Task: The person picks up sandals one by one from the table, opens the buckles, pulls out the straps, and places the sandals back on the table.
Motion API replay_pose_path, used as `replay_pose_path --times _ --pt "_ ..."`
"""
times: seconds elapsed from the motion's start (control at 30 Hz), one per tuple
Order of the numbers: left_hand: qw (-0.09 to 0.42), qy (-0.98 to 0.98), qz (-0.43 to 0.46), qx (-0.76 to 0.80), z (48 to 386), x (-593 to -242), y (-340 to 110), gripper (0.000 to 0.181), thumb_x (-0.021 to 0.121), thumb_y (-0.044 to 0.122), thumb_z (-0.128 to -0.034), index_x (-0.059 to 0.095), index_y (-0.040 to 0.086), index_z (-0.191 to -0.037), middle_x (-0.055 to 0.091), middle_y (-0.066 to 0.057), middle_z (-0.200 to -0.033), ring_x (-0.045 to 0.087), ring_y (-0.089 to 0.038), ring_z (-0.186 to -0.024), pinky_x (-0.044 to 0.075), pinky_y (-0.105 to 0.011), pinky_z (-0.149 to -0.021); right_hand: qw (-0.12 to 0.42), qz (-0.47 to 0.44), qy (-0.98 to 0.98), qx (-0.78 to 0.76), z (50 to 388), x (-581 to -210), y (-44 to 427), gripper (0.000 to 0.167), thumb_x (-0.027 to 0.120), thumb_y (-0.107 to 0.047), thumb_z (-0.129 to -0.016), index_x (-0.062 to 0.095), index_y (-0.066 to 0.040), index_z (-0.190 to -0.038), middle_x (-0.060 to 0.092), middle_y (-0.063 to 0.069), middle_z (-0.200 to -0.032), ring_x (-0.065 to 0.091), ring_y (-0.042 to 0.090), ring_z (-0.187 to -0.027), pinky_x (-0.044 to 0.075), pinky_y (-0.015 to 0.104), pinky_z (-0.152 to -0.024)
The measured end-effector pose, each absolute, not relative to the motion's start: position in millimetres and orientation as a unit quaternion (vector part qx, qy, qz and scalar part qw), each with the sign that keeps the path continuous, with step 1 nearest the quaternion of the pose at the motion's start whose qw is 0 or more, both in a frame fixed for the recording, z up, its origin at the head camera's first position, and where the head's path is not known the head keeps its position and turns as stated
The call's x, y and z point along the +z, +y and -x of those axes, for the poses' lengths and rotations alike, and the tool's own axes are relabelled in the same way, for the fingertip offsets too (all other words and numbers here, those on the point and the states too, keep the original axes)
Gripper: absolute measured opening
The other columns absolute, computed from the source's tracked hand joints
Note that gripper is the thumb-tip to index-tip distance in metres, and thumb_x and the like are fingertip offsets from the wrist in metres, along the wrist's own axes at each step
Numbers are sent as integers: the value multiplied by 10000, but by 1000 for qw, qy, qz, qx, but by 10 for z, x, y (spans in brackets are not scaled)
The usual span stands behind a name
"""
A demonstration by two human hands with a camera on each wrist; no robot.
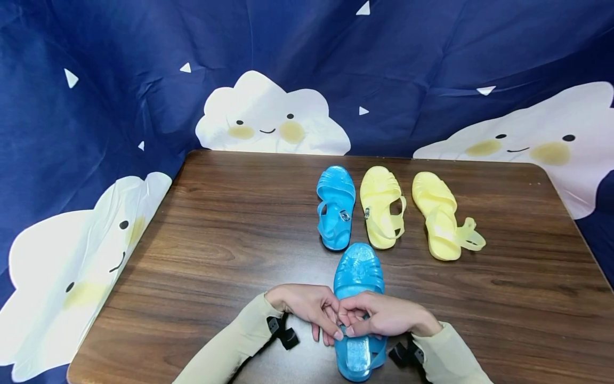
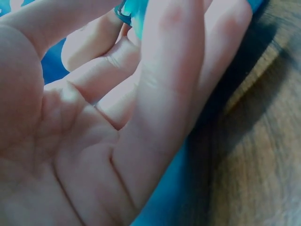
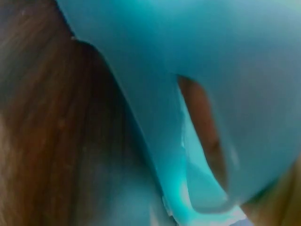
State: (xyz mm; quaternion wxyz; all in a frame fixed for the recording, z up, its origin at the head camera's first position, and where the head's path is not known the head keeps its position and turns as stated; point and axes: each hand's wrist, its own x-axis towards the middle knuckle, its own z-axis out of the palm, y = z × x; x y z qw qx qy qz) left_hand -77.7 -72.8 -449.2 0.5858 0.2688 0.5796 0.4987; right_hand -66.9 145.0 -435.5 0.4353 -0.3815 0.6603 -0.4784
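A blue jelly sandal lies at the near part of the table, toe pointing away. My left hand pinches its ankle strap at the left side, thumb against bent fingers. From the right, my right hand reaches across the sandal and pinches the strap at the same spot, its fingertips meeting the left ones. The left wrist view shows a bit of translucent blue strap between the left fingers; the fastening itself is mostly hidden. Close up and blurred, the sandal's side strap fills the right wrist view.
Behind the hands stand another blue sandal, a yellow sandal with its strap looped round, and a second yellow sandal whose strap sticks out to the right. They rest on a brown wooden table before a dark blue cloud-print cloth.
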Motion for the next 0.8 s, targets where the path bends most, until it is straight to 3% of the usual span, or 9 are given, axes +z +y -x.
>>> replay_pose_path --times 0.2,0.37,0.57,0.8 --pt "579 584 -276 498 774 -4498 -717 170 641 2 -899 630 -118 -1020 615 -413 -913 669 -86 -662 554 -228 -548 384 422 687 -450 647 -4322 1444 53 601 -175 -944 592 -157 -895 442 -148 -689 420 -73 -588 357 108 -529" --pt "577 594 -270 492 769 -4495 -707 139 658 12 -889 644 -75 -996 661 -348 -861 675 -103 -652 559 -244 -545 341 436 712 -431 619 -4288 1425 102 599 -82 -889 577 -169 -841 430 -165 -669 398 -86 -566 328 98 -502" --pt "580 595 -262 492 768 -4491 -705 127 661 15 -887 645 -58 -990 684 -304 -829 678 -110 -647 566 -262 -552 332 435 721 -425 615 -4288 1413 129 593 -47 -853 581 -170 -815 408 -179 -661 377 -92 -561 308 95 -502" --pt "594 579 -255 497 769 -4495 -709 158 634 10 -906 624 -92 -1026 615 -409 -903 676 -99 -648 566 -241 -574 357 431 705 -435 613 -4271 1415 118 581 -51 -880 563 -150 -817 474 -134 -628 461 -90 -518 415 143 -471"
